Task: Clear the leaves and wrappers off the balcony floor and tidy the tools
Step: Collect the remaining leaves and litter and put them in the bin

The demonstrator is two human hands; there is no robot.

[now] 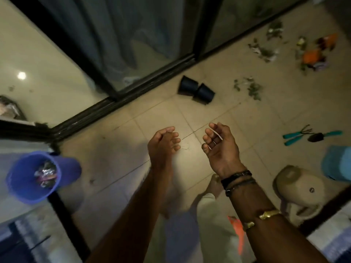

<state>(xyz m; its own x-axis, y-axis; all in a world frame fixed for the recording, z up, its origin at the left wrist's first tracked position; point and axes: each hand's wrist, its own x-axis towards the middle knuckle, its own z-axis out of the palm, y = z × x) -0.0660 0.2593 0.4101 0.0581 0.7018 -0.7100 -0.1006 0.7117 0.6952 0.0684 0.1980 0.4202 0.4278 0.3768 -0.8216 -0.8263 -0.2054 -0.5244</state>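
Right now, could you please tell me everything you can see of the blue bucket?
The blue bucket looks like plastic: round, open-topped, its mouth towards the camera. It sits at the far left, by the dark door frame. Crumpled shiny wrappers lie in its bottom. No handle shows.

Two black pots [196, 91] lie tipped on the tiled floor [247, 114]. Nearer the person than the pots, the left hand [163, 144] and right hand [221, 148] hang empty and loosely curled. Leaves [252, 89] lie right of the pots, wrappers [311, 56] beyond them, and a blue bucket [66, 168] far left.
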